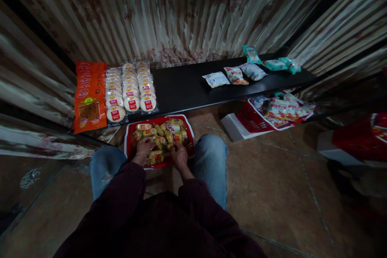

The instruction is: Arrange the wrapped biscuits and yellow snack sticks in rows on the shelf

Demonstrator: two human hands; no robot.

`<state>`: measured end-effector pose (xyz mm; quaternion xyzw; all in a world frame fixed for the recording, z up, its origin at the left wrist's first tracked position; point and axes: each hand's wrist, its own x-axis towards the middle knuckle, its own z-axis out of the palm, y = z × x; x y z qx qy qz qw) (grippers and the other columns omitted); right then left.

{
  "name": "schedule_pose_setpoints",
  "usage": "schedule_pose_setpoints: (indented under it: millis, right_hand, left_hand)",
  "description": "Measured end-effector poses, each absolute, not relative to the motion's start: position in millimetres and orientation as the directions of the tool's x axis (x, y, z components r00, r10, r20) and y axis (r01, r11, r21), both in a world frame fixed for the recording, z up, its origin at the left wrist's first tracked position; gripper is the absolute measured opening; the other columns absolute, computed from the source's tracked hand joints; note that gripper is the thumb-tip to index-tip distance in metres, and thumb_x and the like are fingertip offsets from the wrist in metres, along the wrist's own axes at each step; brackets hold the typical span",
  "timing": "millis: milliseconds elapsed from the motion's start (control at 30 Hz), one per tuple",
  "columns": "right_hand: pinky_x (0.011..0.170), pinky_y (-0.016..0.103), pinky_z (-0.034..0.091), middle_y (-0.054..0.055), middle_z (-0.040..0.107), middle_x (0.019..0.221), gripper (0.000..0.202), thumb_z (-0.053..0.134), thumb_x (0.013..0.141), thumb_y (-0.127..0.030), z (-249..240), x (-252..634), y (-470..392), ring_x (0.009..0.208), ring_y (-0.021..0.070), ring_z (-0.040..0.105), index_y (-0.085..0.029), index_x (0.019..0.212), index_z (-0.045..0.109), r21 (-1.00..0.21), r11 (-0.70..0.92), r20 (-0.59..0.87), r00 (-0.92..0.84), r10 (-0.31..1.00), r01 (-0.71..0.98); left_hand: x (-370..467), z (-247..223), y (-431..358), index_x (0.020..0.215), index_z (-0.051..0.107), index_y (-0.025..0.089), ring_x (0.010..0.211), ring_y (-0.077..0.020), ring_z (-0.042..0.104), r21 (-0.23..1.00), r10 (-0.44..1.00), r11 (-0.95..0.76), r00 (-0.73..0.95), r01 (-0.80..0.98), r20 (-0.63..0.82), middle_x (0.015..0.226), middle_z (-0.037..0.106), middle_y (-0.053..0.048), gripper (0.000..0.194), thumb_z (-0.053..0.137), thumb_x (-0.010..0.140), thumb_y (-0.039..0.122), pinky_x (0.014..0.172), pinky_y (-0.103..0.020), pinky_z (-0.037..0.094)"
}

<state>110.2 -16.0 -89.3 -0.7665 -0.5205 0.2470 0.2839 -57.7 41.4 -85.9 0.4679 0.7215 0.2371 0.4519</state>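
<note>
Between the knees is a red basket with a white rim [190, 127], filled with small yellow-wrapped snack packs [150, 132]. Both hands reach into it. On the left side, my left hand [144, 148] has its fingers curled down at a yellow pack; its fingertips are partly hidden among the packs. My right hand [179, 156] is closed at another yellow snack pack [174, 137] on the basket's right side, thumb and fingers drawn together. The packs lie loosely in different directions, and one with a white and red label [173, 127] sits near the back.
Behind the basket runs a black shelf [178, 84]. On it are an orange snack bag [89, 109], rows of round rice crackers [131, 88], white packets [216, 80] and green packets [273, 64]. Another red basket [252, 117] rests on a white box [234, 129]. Pleated curtains hang behind.
</note>
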Motion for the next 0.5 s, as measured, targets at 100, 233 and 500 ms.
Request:
schedule_pose_setpoints:
  millis: [100,233,500]
  right_hand:
    - [0.084,0.030,0.047,0.007,0.071,0.093,0.030,0.049,0.080,-0.015,-85,109,-17,0.091,0.0216,0.063,-0.020,0.100,0.071,-0.667,-0.258,-0.064,0.291,0.954,0.699]
    - [0.094,0.031,0.043,0.007,0.067,0.111,0.035,0.051,0.080,-0.013,-76,109,-16,0.104,0.0214,0.057,-0.021,0.109,0.069,-0.586,-0.081,0.014,0.111,0.994,0.806]
    - [0.087,0.039,0.040,0.013,0.062,0.111,0.028,0.062,0.079,-0.030,-75,126,-13,0.107,0.0288,0.048,-0.024,0.104,0.072,-0.350,-0.141,-0.101,0.112,0.989,0.926]
  left_hand:
    - [-64,-82,39,0.090,0.063,0.016,0.065,-0.0138,0.066,0.783,0.894,0.446,-0.167,0.433,-0.417,0.072,0.068,-0.002,0.018,0.050,0.083,0.026,0.066,-0.026,0.052]
    - [-70,-72,31,0.082,0.066,0.019,0.083,-0.0148,0.066,0.741,0.951,0.222,0.027,0.634,-0.309,0.088,0.071,-0.002,0.013,0.053,0.077,0.019,0.082,-0.027,0.051]
    - [-59,-48,13,0.072,0.070,0.022,0.087,-0.0125,0.064,0.744,0.880,0.093,0.294,0.662,-0.372,0.097,0.073,0.001,0.014,0.057,0.073,0.018,0.081,-0.020,0.047]
